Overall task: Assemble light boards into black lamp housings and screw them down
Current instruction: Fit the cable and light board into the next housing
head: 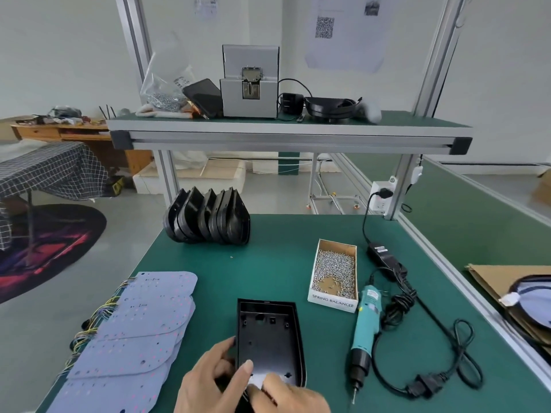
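A black lamp housing (269,332) lies open side up on the green mat near the front edge. My left hand (210,380) grips its left rim, with the thumb inside over the near end. My right hand (290,396) comes in from the bottom edge, and its fingers touch the near end of the housing, where a small pale patch shows. A fanned pile of pale light boards (134,338) with coloured wires lies to the left. A teal electric screwdriver (365,326) lies to the right of the housing. Beyond it stands a cardboard box of screws (335,271).
A row of stacked black housings (208,219) stands at the back of the mat. The screwdriver's power supply (384,257) and coiled cable (438,362) lie at the right. An upper shelf (286,129) carries a screw feeder, a phone and a bag.
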Tool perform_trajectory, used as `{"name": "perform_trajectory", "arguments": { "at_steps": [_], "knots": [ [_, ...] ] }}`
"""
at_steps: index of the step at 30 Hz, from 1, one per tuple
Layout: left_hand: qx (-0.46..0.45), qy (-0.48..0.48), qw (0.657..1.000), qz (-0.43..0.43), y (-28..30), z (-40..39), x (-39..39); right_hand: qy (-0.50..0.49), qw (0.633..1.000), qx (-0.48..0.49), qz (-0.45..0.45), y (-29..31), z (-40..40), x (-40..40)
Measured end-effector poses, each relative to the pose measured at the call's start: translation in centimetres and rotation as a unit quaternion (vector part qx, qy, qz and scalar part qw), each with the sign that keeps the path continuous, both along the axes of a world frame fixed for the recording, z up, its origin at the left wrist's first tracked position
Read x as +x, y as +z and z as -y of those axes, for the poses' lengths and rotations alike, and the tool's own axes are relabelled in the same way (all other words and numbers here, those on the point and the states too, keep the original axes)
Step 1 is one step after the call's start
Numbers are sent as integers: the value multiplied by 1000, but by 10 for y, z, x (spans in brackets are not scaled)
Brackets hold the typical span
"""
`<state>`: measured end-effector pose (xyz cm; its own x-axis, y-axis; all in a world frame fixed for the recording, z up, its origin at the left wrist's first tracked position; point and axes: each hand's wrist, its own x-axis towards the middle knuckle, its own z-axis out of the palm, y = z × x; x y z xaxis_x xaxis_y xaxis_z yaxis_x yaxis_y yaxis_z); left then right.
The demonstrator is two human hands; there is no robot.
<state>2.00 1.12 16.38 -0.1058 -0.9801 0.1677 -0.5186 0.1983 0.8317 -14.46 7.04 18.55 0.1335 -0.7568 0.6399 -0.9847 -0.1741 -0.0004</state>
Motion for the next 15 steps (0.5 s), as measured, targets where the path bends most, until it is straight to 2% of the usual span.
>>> {"name": "perform_trajectory", "arguments": {
  "at_steps": [2,3,6,10,15],
  "knots": [
    [15,-5,1000,-16,0,3,-2,52,993,50,97,-5,0,0],
    [16,1,1000,-19,0,6,-4,68,986,45,143,-8,1,-3],
    [3,23,999,-33,-2,7,-4,34,966,45,253,-7,4,-20],
    [6,85,995,-45,0,6,-9,-32,947,90,306,-16,13,-19],
    [-37,124,989,-70,4,-1,-6,-40,948,63,310,0,27,1]
  ]
}}
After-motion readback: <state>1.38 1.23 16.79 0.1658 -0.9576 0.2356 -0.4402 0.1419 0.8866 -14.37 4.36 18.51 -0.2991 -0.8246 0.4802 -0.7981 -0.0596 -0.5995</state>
